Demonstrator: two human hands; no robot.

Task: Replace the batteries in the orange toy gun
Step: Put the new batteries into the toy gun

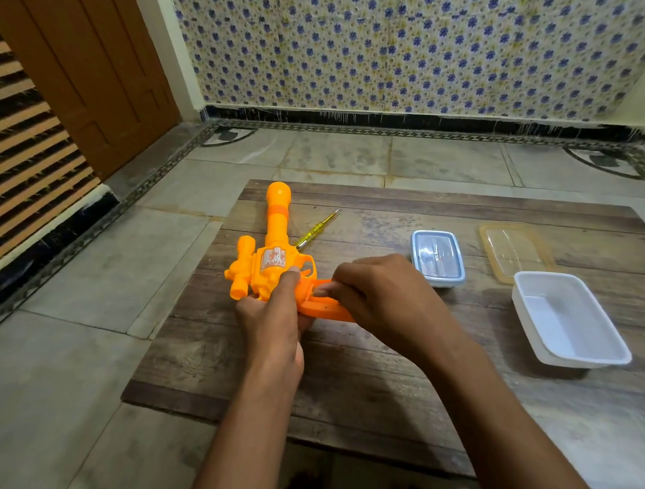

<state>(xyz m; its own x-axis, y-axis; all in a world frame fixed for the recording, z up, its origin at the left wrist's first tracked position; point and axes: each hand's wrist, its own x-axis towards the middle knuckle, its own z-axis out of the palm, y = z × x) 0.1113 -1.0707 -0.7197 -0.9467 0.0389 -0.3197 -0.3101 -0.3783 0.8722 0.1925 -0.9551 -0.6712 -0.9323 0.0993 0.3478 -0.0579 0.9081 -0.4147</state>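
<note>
Orange toy gun (276,237) lies on its side at the left part of the desk (342,389). Its long axis runs away from the person, w/ the muzzle at the far end and the body at the near end. The handle (326,308) branches off the body to the right, roughly across the barrel line.

Left grip (271,316) comes in from the near side. Its fingers wrap the rear of the gun body and the thumb presses by the trigger guard, so it is closed on the gun and pins it. Right grip (380,297) comes from the right w/ fingers curled onto the top of the handle, closed on that part. The fingertips are hidden, so can't tell if a cover is on or off. No batteries visible.

Key relation: the handle, prob where the battery bay sits, points straight at the right grip, so that one is nearer and better lined up to work it. The left only needs to steady the gun.

A yellow screwdriver (316,229) lies just beside the barrel on its right, tip pointing away, nearer the right grip. A lidded box (438,257), a loose lid (513,248) and a white tub (569,323) sit well apart at right.
</note>
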